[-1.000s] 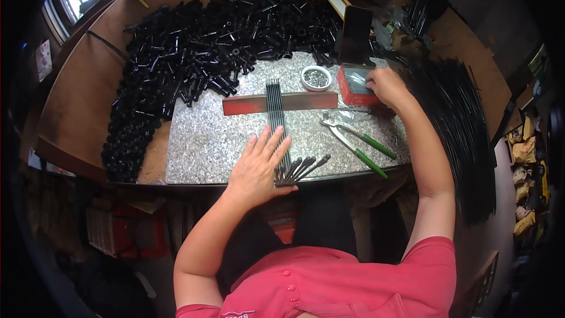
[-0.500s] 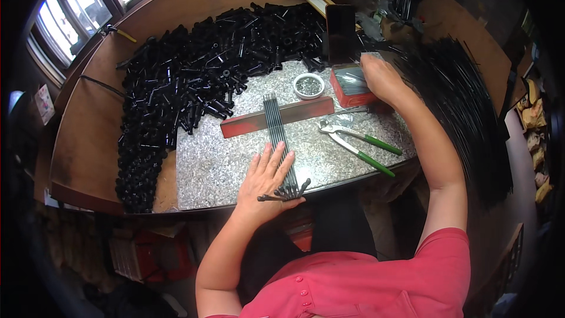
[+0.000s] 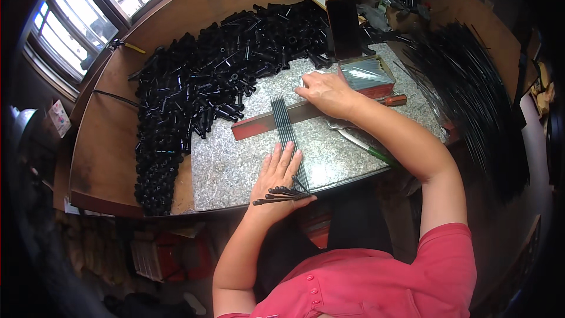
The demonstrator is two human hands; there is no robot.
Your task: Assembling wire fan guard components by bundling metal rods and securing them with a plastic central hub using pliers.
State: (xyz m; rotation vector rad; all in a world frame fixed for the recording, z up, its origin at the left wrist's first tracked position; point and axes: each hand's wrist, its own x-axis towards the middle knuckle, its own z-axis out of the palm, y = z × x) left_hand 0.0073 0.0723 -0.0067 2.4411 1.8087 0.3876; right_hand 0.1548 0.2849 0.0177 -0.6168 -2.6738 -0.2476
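My left hand point(image 3: 278, 172) lies flat on the speckled stone slab point(image 3: 235, 168), fingers spread. Its thumb pins a small bundle of thin black rods point(image 3: 281, 194) at the slab's near edge. Its fingertips touch a row of the same rods point(image 3: 285, 125) laid side by side across a long red bar point(image 3: 256, 126). My right hand point(image 3: 325, 92) rests palm down on that bar's right part, fingers curled. Whatever lies under it is hidden. Just beyond it stands a red box point(image 3: 369, 75) filled with thin rods.
A large heap of short black tubes point(image 3: 200, 88) covers the slab's far left and the wooden desk point(image 3: 103, 141). A dark phone point(image 3: 344, 26) stands propped behind the box. A screwdriver point(image 3: 393, 100) and green-handled pliers point(image 3: 372, 152) lie right. Long black rods point(image 3: 471, 88) fan out far right.
My right hand has moved left from the red box onto the red bar and now covers the small round tin. My left hand has stayed on the rods with its bundle.
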